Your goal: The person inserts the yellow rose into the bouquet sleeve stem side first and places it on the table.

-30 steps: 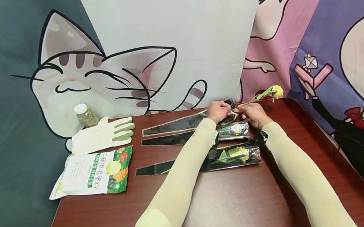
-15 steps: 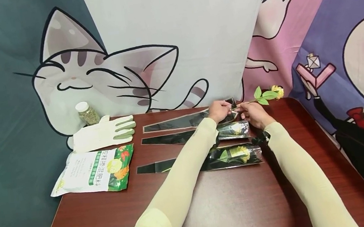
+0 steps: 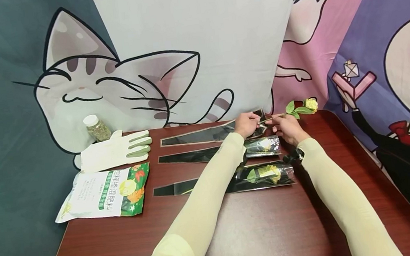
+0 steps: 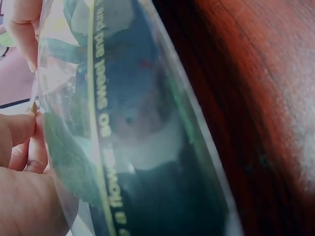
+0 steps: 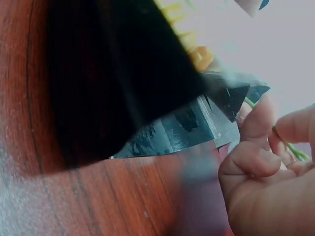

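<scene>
At the table's back edge, my left hand pinches the open right end of a black-and-clear flower sleeve. My right hand holds the thin stem of a yellow rose between thumb and fingers. The rose's bloom and green leaves point right, while its stem end lies at the sleeve's mouth, partly behind the fingers. In the right wrist view the green stem runs through the right hand's fingers. Close to the left wrist camera is a clear sleeve with gold lettering; the left hand's fingertips pinch together beside it.
Two sleeves with yellow roses inside, a middle one and a front one, lie parallel under the forearms. At left are a white-green glove, a fertilizer bag and a white-capped jar. A printed cloth hangs behind.
The rose has turned about its stem, so its leaves now spread apart and its bloom sits slightly lower. Both hands stay at the sleeve's mouth, almost unmoved.
</scene>
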Motion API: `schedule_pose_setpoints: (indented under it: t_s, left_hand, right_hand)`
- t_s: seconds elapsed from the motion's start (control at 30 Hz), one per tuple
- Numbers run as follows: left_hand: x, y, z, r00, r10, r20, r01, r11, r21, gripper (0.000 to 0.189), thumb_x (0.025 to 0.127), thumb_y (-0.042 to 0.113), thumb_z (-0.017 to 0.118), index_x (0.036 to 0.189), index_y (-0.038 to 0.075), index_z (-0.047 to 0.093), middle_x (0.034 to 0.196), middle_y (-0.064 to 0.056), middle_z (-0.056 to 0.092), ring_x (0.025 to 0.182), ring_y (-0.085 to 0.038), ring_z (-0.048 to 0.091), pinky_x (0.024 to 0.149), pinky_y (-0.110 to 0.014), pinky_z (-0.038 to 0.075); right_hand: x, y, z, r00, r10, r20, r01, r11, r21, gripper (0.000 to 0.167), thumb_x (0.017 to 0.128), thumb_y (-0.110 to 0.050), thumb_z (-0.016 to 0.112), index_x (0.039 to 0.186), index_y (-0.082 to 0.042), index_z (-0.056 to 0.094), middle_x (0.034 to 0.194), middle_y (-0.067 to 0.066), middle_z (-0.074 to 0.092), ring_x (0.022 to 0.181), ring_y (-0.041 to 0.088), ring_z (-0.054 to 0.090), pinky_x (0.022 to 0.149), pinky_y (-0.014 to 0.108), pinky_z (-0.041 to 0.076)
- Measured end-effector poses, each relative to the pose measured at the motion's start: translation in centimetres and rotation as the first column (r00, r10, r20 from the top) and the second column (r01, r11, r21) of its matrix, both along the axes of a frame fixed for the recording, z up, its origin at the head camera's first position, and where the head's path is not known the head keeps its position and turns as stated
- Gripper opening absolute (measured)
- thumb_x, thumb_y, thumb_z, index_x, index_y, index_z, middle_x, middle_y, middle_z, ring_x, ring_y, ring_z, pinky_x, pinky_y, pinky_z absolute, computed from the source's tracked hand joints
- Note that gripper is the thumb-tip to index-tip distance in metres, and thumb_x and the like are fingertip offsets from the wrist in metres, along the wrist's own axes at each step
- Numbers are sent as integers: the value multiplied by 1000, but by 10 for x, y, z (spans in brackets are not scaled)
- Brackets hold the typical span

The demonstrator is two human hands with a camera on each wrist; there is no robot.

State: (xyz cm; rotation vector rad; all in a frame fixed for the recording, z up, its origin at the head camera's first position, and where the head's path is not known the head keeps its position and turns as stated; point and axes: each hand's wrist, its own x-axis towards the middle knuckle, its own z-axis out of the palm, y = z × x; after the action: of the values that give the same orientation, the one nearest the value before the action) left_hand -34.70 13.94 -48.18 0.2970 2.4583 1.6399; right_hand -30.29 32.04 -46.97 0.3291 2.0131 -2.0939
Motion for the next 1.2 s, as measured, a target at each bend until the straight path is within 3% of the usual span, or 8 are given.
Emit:
schedule_pose_setpoints:
  t_s: [0.23,0.47,0.6,0.67,0.83,0.93,1.1,1.2]
  left_hand:
    - [-2,4,-1,1000,-5,5,5,1000,5,17,104,16,69,108,10,84,132,-1,75,78,-7,73,69,-13,49]
    - [-4,4,-2,1000,-2,-7,2,1000,-27,18,105,19,69,110,12,84,118,0,80,82,-8,75,83,-14,52]
    - [-2,2,-1,1000,1,-4,-1,1000,-31,20,106,20,66,113,11,83,132,0,76,86,-10,77,89,-19,56]
    - [-1,2,-1,1000,6,-12,-6,999,-36,21,107,20,66,113,10,83,132,0,76,83,-9,77,89,-19,56]
    - [-1,3,-1,1000,7,-22,-7,1000,-17,20,106,18,67,112,8,83,127,-3,78,77,-8,76,85,-15,55]
    - [-2,3,-2,1000,2,-6,-2,1000,1,19,105,17,68,111,8,83,127,-3,78,79,-11,78,81,-16,56]
    - [-4,3,-3,1000,12,-2,-12,1000,-26,18,105,19,68,111,11,84,117,-2,80,84,-13,79,84,-15,55]
    - [-5,2,-4,1000,17,0,-17,999,-32,19,106,19,67,112,11,83,127,0,77,85,-13,79,87,-17,55]
  right_hand:
    - [-1,1,1,1000,-28,9,28,999,-18,30,112,-11,49,136,6,48,92,-4,81,58,8,55,51,20,44]
    - [-5,2,-6,1000,-19,-7,19,999,-41,18,114,-13,46,127,-2,50,95,-3,83,60,10,58,52,22,46]
    - [-7,5,-16,999,-29,-23,28,999,-37,22,116,-23,43,131,-8,48,99,-7,83,62,8,59,52,21,44]
    - [-7,7,-19,997,-61,-51,58,997,-51,25,115,-24,46,133,-6,50,98,-7,82,61,7,59,53,21,43]
    - [-6,7,-21,972,-199,-123,184,975,-127,17,108,-21,63,113,-5,60,87,-5,82,57,5,62,50,18,42]
    - [-5,6,-21,962,-239,-134,218,964,-151,21,105,-22,68,110,-3,61,84,-4,82,56,4,67,49,18,46]
    - [-3,7,-20,967,-197,-162,170,971,-166,35,109,-26,61,123,5,55,93,1,83,68,9,76,53,20,51]
    - [-3,9,-22,971,-157,-180,124,976,-179,32,113,-29,51,118,3,51,98,3,83,74,12,78,53,21,50]
